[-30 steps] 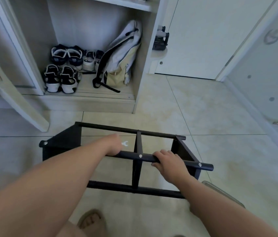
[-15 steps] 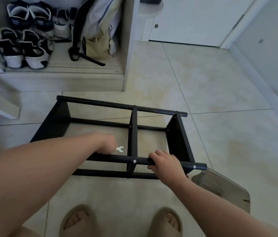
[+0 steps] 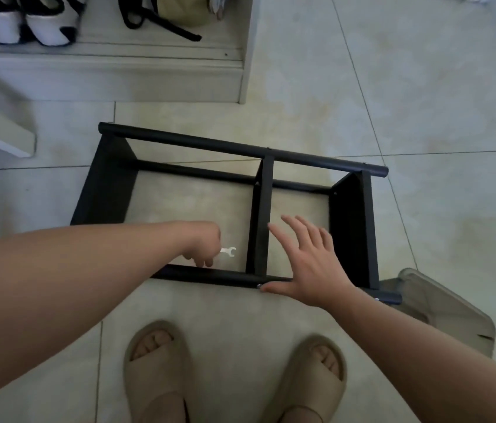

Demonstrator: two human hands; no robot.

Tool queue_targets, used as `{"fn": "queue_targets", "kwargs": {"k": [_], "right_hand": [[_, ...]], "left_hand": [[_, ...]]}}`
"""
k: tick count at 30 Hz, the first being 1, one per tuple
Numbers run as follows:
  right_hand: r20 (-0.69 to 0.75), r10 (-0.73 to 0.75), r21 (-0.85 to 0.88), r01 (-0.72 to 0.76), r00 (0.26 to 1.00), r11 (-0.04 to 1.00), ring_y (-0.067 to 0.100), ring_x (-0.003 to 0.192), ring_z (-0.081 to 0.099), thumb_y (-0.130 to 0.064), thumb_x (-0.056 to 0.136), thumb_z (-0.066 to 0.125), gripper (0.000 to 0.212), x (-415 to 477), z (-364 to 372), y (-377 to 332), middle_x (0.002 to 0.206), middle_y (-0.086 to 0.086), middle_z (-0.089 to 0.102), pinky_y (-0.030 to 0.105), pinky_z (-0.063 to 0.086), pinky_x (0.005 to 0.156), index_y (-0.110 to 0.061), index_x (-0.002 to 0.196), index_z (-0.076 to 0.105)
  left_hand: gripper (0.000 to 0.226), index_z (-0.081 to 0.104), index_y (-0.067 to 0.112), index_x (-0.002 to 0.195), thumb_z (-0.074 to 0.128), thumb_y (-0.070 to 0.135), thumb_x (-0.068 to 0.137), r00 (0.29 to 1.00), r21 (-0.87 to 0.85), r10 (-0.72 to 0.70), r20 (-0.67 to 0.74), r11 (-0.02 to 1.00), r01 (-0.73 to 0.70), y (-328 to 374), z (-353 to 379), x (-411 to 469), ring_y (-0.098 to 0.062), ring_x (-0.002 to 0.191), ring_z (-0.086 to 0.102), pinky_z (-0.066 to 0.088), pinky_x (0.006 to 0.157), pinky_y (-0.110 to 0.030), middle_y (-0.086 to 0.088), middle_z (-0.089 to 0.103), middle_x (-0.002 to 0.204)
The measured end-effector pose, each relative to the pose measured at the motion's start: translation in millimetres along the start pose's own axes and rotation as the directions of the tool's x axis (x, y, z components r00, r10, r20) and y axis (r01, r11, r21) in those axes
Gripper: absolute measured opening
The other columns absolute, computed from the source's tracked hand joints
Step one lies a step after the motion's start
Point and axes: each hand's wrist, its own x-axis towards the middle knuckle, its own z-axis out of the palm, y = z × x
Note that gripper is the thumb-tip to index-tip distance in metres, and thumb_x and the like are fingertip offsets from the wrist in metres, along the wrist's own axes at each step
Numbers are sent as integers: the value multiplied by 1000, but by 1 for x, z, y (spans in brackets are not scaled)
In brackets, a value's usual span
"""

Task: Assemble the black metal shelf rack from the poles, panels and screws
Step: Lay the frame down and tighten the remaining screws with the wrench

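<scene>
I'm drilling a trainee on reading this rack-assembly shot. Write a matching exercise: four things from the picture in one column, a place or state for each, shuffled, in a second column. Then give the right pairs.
Column one
1. left hand
2. right hand
3. beige sandals
4. black-and-white shoes

Column two
A. on the cabinet ledge beyond the rack
B. fingers spread, over the near pole
C. curled round a small white wrench
D. on the person's feet, on the near side of the rack

Pairs: 1-C, 2-B, 3-D, 4-A
</scene>
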Motion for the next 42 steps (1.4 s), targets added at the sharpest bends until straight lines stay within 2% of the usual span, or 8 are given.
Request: {"fn": "queue_targets", "kwargs": {"k": [3,7,13,21,28,34,38,42], "right_hand": [[134,-21,-47,28,991,998,30,152,-26,-104,63,18,122,28,5,-4,165,2,-30,62,-8,121,-37,156,-23],[176,-54,-77,69,983,995,29,148,-36,-105,63,12,123,39,19,-3,157,5,-45,65,-8,120,-34,154,-31],[139,-164,-36,171,977,985,30,151,-30,-104,66,20,125,31,27,4,163,10,-34,63,-12,120,-30,158,-23],[69,-144,38,142,987,989,31,156,-14,-99,72,30,118,26,34,3,168,6,-22,67,1,121,-33,162,-7],[17,-144,21,144,989,989,31,157,2,-96,74,34,116,24,32,-1,170,10,-8,68,9,120,-28,163,7],[8,-145,-11,145,989,989,32,157,1,-97,74,33,117,24,33,-1,170,11,-6,70,8,119,-27,164,8],[-7,-146,-30,145,989,989,33,157,1,-97,73,34,117,24,34,-1,170,12,-4,71,7,118,-26,164,10],[-33,-151,-31,150,988,988,33,157,3,-96,73,36,117,24,35,0,170,14,0,73,8,117,-24,163,14]], "left_hand": [[17,70,10,107,58,17,98,999,-53,51,-8,997,-51,-14,-2,18,-20,92,71,53,74,-30,-6,74,102],[10,72,21,88,65,19,94,995,-187,91,-47,977,-98,-29,4,41,-9,70,64,47,62,-23,4,71,79],[4,75,21,87,74,17,86,982,-384,141,-128,905,-181,-43,25,55,-1,60,66,46,63,-22,7,72,67],[12,72,26,84,74,14,86,960,-497,266,-91,823,-275,-23,40,46,-7,83,67,52,80,-24,8,72,87],[1,69,10,91,70,10,91,979,-827,202,-10,549,-121,-7,38,35,-9,69,71,58,63,-22,1,70,71],[5,66,8,96,69,11,92,985,-949,173,24,314,-33,3,39,33,-19,83,76,60,64,-26,-7,76,83],[7,65,10,98,68,13,92,977,-949,191,99,314,34,4,40,34,-21,85,76,61,73,-31,-6,74,81],[9,63,9,101,67,11,93,973,-944,197,121,325,52,6,41,36,-25,90,75,62,72,-33,-16,75,102]]}}
